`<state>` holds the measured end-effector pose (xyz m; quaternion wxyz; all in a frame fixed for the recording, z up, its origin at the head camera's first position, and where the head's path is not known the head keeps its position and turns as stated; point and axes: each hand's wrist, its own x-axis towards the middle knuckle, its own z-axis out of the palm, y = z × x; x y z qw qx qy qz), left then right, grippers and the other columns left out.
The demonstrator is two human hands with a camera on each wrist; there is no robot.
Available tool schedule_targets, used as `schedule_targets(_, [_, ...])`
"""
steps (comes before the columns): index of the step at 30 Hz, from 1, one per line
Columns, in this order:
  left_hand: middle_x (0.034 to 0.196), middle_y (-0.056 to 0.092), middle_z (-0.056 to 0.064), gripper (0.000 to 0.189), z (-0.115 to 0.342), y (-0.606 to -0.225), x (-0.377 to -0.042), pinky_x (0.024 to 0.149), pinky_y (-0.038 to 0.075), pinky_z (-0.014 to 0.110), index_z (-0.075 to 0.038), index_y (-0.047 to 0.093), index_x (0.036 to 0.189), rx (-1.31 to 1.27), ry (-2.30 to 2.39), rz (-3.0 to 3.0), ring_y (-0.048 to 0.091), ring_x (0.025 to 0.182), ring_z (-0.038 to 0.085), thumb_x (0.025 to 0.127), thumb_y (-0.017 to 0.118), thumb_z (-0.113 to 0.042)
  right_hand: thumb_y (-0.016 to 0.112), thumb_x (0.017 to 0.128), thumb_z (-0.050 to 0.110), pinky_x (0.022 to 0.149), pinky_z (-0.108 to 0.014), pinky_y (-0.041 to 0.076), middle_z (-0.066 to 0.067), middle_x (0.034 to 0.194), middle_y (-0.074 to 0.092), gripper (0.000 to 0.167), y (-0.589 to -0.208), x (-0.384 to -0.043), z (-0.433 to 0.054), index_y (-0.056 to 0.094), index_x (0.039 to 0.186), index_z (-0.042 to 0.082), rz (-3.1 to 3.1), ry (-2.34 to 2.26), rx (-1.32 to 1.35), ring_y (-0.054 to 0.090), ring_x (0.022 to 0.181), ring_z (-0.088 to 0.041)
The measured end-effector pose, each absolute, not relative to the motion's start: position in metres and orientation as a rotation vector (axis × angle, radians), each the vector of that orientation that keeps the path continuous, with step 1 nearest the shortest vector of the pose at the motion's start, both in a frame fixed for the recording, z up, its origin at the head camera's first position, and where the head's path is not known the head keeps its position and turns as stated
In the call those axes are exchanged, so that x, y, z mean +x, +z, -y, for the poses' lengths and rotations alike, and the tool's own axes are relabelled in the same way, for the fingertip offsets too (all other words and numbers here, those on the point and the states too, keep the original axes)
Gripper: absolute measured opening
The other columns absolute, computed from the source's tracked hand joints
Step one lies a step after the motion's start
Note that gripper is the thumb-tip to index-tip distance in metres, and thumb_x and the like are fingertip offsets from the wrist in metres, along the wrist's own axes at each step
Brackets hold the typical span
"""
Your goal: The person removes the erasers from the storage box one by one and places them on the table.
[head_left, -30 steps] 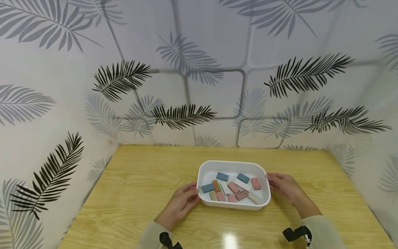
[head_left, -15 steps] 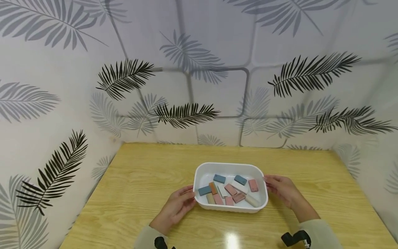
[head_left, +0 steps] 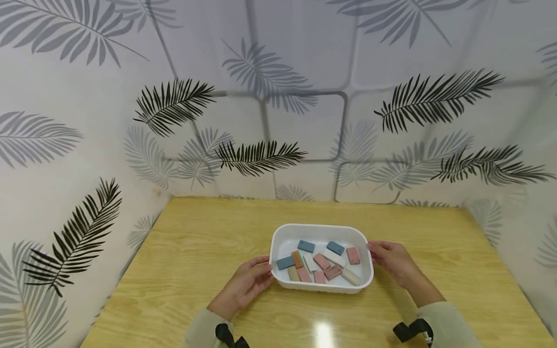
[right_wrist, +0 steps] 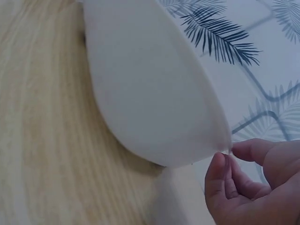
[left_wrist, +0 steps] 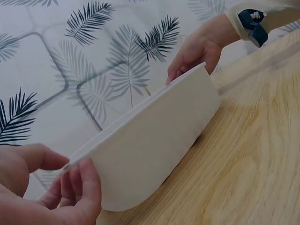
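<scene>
A white oval-cornered plastic tub (head_left: 322, 287) is held between both hands near the middle of the wooden table. My left hand (head_left: 244, 286) pinches its left rim, thumb on top and fingers curled beneath. At the opposite end, my right hand (head_left: 395, 262) pinches the right rim the same way. Inside lie several small rectangular blocks that look like erasers: blue ones (head_left: 306, 246), pink ones (head_left: 353, 255), an orange one (head_left: 297, 259), and white or cream ones (head_left: 350, 276). In the left wrist view, the tub's smooth outer wall (left_wrist: 154, 145) stands close over the wood.
The wooden table (head_left: 209, 237) extends on all sides of the tub. Behind it and at both sides hangs a pale cloth or sheet (head_left: 304, 125) with leaf prints. Black straps (head_left: 413, 330) sit on the sleeves at both wrists.
Both hands have shifted the tub slightly left and nearer over the table, mostly in the first half second. The grip and the blocks' layout look the same. The head view has tilted a little.
</scene>
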<state>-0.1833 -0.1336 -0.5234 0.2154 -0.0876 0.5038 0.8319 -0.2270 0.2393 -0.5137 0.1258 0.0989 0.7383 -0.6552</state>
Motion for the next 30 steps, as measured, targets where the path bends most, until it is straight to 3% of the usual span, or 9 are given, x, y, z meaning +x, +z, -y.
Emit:
schedule_targets(5, [0.103,0.051,0.012,0.043,0.134,-0.525,-0.188,0.078,0.049,0.030,0.006,0.034,0.128,-0.154,2.242,-1.479,0.056,0.084,0.014,0.093,0.053,-0.011,0.052,0.095,0.031,0.080,-0.026,0.048,-0.020,0.120,0.055,0.054,-0.518,-0.221,-0.237,0.045,0.128,-0.010,-2.305,-1.880,0.211,0.060,0.089,-0.008])
schedule_targets(9, [0.100,0.052,0.013,0.038,0.133,-0.524,-0.194,0.076,0.051,0.037,0.003,0.042,0.120,-0.034,2.089,-1.914,0.058,0.079,0.018,0.095,0.053,-0.022,0.051,0.094,0.039,0.080,-0.028,0.048,-0.019,0.120,0.055,0.052,-0.520,-0.215,-0.235,0.051,0.125,-0.003,-2.552,-1.769,0.130,0.059,0.098,-0.017])
schedule_targets(12, [0.101,0.051,0.012,0.037,0.131,-0.520,-0.201,0.069,0.050,0.039,0.000,0.046,0.118,0.089,1.845,-2.395,0.055,0.079,0.022,0.095,0.053,-0.028,0.053,0.093,0.038,0.082,-0.037,0.047,-0.017,0.119,0.055,0.048,-0.520,-0.212,-0.233,0.054,0.123,0.001,-2.819,-1.602,-0.009,0.054,0.104,-0.026])
schedule_targets(15, [0.104,0.050,0.012,0.038,0.127,-0.516,-0.209,0.070,0.046,0.036,-0.003,0.048,0.117,0.172,1.548,-2.804,0.052,0.084,0.024,0.093,0.055,-0.032,0.059,0.091,0.029,0.083,-0.047,0.045,-0.017,0.120,0.054,0.042,-0.520,-0.209,-0.230,0.055,0.122,0.002,-3.038,-1.464,-0.202,0.051,0.106,-0.031])
schedule_targets(19, [0.104,0.051,0.009,0.041,0.121,-0.515,-0.222,0.073,0.044,0.033,-0.007,0.050,0.113,0.249,1.117,-3.182,0.048,0.090,0.021,0.090,0.056,-0.041,0.065,0.087,0.015,0.081,-0.051,0.043,-0.019,0.121,0.052,0.039,-0.522,-0.210,-0.227,0.055,0.121,-0.001,-3.190,-1.357,-0.421,0.048,0.105,-0.033])
schedule_targets(24, [0.095,0.049,0.004,0.043,0.117,-0.516,-0.232,0.064,0.043,0.031,-0.008,0.053,0.104,0.367,0.595,-3.439,0.047,0.081,0.020,0.088,0.055,-0.047,0.068,0.081,0.007,0.085,-0.052,0.039,-0.019,0.114,0.056,0.037,-0.527,-0.210,-0.224,0.058,0.115,-0.004,-3.341,-1.194,-0.591,0.046,0.106,-0.035])
schedule_targets(30, [0.090,0.051,0.008,0.040,0.117,-0.515,-0.237,0.064,0.043,0.035,-0.006,0.055,0.097,0.475,0.168,-3.516,0.049,0.078,0.023,0.089,0.053,-0.045,0.071,0.080,0.013,0.088,-0.047,0.041,-0.012,0.111,0.057,0.034,-0.520,-0.206,-0.216,0.061,0.110,0.001,-3.398,-0.900,-0.811,0.049,0.106,-0.029])
